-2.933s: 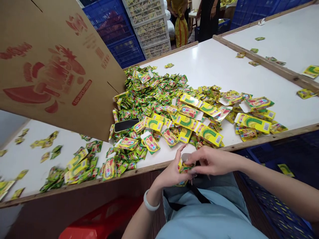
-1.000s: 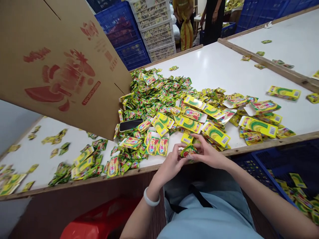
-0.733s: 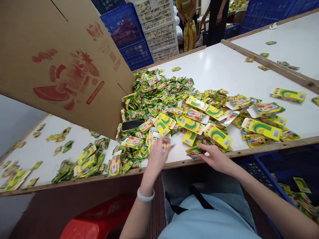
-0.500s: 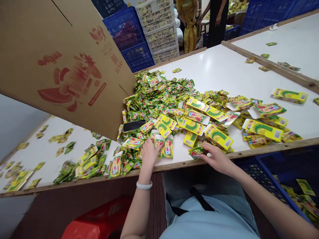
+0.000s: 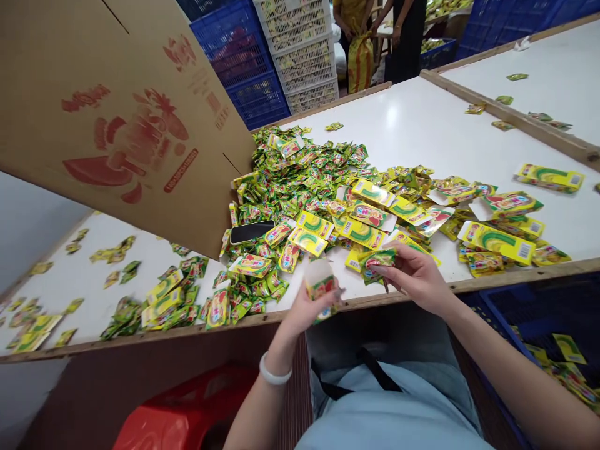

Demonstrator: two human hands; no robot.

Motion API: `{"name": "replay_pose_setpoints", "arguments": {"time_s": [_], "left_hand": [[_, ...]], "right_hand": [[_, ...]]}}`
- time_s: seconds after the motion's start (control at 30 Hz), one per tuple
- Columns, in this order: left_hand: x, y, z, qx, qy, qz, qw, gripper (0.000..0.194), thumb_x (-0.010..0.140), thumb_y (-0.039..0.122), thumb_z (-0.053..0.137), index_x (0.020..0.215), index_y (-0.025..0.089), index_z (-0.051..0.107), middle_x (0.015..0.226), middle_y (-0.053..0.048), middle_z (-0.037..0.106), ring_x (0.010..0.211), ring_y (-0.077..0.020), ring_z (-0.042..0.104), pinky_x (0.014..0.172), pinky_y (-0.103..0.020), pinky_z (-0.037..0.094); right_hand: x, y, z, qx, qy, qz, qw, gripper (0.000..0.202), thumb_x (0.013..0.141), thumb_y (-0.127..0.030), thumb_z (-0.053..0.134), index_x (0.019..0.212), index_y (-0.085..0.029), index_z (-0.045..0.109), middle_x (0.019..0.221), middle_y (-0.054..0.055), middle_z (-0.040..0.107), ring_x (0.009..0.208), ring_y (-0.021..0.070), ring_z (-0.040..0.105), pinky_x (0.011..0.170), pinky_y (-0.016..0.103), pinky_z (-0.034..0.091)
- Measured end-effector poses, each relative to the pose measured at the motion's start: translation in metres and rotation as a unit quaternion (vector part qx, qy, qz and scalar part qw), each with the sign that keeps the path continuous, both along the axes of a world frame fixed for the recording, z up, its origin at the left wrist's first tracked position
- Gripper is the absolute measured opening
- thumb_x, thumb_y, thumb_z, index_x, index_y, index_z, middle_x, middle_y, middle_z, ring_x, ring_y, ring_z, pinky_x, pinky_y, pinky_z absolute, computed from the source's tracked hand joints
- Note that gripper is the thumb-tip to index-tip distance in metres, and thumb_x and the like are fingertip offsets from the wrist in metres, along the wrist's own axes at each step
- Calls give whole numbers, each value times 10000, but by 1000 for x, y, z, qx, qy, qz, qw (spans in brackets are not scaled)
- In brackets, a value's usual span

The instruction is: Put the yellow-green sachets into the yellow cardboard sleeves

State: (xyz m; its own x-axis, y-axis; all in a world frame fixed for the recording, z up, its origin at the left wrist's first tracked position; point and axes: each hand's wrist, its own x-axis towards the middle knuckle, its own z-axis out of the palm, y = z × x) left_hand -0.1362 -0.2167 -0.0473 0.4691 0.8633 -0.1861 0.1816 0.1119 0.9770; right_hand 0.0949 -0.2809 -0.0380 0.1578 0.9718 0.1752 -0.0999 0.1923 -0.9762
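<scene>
My left hand (image 5: 307,307) is closed around a small candy box (image 5: 320,281), its pale flap raised, just above the table's front edge. To its right, my right hand (image 5: 418,278) pinches green candy sachets (image 5: 377,259) between thumb and fingers. How many sachets it holds I cannot tell. Beyond both hands lies a large heap of green sachets (image 5: 304,178). Yellow and green candy boxes (image 5: 360,232) rest on the heap's right side, several with open flaps. A black-screened phone (image 5: 252,232) lies on the heap's near left part.
A big cardboard carton (image 5: 135,119) leans over the white table (image 5: 389,137) at left. Wooden strips (image 5: 510,119) edge and divide the tabletop. Below right is a blue crate (image 5: 510,337) with boxes; a red stool (image 5: 182,412) stands below left. Stacked crates (image 5: 304,62) and two people are behind.
My left hand has picked up a candy box from the table and moved right with it. My right hand has lifted the sachets off the table edge, slightly up and right.
</scene>
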Motion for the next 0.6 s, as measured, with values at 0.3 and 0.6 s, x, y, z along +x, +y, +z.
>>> {"name": "replay_pose_setpoints", "arguments": {"time_s": [0.3, 0.6], "left_hand": [[37, -26, 7, -20, -63, -62, 996, 762, 657, 379, 864, 1293, 219, 475, 1252, -99, 622, 1104, -268, 646, 946, -397, 546], [35, -26, 3, 4, 21, -148, 989, 1022, 785, 251, 763, 1571, 257, 110, 1332, -122, 615, 1067, -238, 674, 975, -398, 531]], "right_hand": [[-15, 0, 21, 152, -251, 28, 956, 147, 946, -218, 555, 1051, -209, 656, 1020, 81, 656, 952, 194, 640, 830, 331, 552], [5, -7, 42, 28, -445, 172, 879, 268, 882, -122, 607, 1123, -213, 683, 1051, 67, 600, 868, 178, 625, 787, 303, 520]]}}
